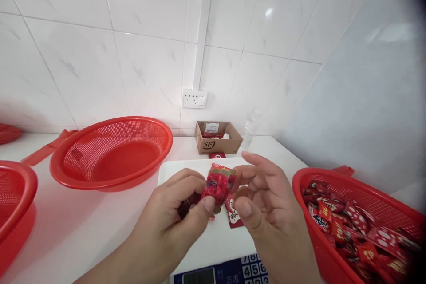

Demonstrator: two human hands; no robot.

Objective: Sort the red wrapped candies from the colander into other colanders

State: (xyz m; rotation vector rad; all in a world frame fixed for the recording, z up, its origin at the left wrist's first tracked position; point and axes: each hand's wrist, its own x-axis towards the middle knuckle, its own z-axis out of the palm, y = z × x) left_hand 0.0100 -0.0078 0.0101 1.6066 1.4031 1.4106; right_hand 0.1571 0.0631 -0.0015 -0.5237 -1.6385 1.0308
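Observation:
My left hand (176,213) pinches a small red candy packet (218,184) between thumb and fingers, and something dark shows under its fingers. My right hand (262,195) touches the packet's right edge with its fingertips, the other fingers spread. Both hands hover over the white platform of a scale (186,166). Another red packet (233,217) lies on the platform beneath the hands. The scale's blue keypad and display (233,273) sit at the bottom edge.
A red basket (333,177) full of several red packets stands at the right. An empty red mesh basket (111,153) sits at the left back, another (16,195) at far left. A cardboard box (218,137) and clear bottle (249,128) stand by the tiled wall.

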